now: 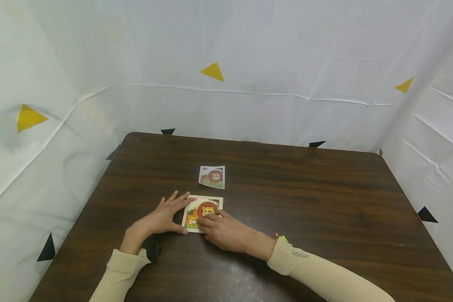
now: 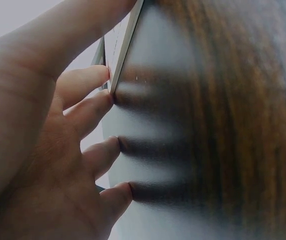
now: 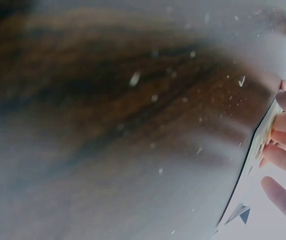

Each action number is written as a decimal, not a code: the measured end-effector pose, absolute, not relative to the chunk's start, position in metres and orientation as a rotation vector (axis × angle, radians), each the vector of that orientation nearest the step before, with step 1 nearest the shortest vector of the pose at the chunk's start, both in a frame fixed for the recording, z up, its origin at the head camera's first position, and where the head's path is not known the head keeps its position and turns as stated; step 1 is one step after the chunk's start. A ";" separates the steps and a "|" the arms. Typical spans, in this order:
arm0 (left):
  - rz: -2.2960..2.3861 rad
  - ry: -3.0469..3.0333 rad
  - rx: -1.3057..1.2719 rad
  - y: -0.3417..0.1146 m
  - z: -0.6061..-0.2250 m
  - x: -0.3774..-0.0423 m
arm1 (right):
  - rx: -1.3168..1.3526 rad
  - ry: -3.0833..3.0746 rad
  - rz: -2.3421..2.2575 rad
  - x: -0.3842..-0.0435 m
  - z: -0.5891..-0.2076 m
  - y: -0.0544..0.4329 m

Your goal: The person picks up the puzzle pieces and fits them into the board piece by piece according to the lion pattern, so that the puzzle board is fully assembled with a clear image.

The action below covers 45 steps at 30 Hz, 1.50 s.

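A square lion picture board with a pale rim, like a jigsaw puzzle in its tray, lies flat on the dark wooden table. Along its left side my left hand spreads its fingers, thumb by the near corner and index finger by the far one. In the left wrist view, other fingertips of that hand rest on the tabletop. My right hand reaches over the board's right part, its fingertips touching the picture and covering some of it. From the right wrist view, its fingers lie on the board's face.
Behind the board lies a smaller paper card with a similar lion picture. A dark object shows at the left cuff. White sheeting with yellow and black triangles surrounds the wooden table.
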State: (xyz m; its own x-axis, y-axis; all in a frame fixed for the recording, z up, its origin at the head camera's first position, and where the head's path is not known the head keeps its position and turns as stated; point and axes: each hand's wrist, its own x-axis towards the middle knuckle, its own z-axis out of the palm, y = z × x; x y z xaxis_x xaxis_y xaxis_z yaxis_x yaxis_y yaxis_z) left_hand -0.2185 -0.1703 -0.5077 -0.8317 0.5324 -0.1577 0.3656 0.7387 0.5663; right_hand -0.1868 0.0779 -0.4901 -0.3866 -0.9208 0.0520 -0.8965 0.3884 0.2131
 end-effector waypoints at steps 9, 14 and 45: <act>0.759 2.635 0.713 -0.171 -0.506 -0.219 | 1.679 -2.419 -0.284 -0.192 -0.488 0.079; 0.764 2.631 0.713 -0.171 -0.505 -0.219 | 1.684 -2.370 -0.236 -0.197 -0.489 0.076; 0.759 2.625 0.695 -0.170 -0.506 -0.218 | 1.768 -2.500 0.023 -0.196 -0.490 0.084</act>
State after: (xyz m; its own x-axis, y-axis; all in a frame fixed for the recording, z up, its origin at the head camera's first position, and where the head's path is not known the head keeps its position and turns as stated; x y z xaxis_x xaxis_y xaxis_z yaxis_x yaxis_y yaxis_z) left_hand -0.2177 -0.1703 -0.5064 -0.8303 0.5322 -0.1654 0.3619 0.7405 0.5663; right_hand -0.1957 0.0839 -0.4897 -0.3311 -0.9407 0.0739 -0.9419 0.3341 0.0336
